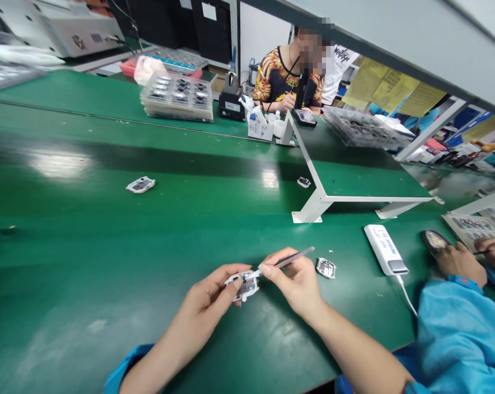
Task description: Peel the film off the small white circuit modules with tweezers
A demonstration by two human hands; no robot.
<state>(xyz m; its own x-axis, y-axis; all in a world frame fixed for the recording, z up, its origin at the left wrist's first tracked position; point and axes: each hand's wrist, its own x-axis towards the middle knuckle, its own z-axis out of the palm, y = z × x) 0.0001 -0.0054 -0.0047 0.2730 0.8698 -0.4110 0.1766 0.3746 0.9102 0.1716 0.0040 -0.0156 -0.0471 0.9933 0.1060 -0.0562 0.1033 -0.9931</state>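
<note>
The green-topped workbench [108, 262] is carrying the work, with a white plastic adapter [385, 249] and a second small module [326, 267] lying to the right of the hands. The left hand [212, 295] is grasping a small white electronic module [242, 284] by its edges near the bench's front, while the right hand [292, 279] is pinching slim dark tweezers [294, 258], their tip reaching the module. The module is judged light, stiff and fragile, and is best held by its rim, clear of its exposed centre.
</note>
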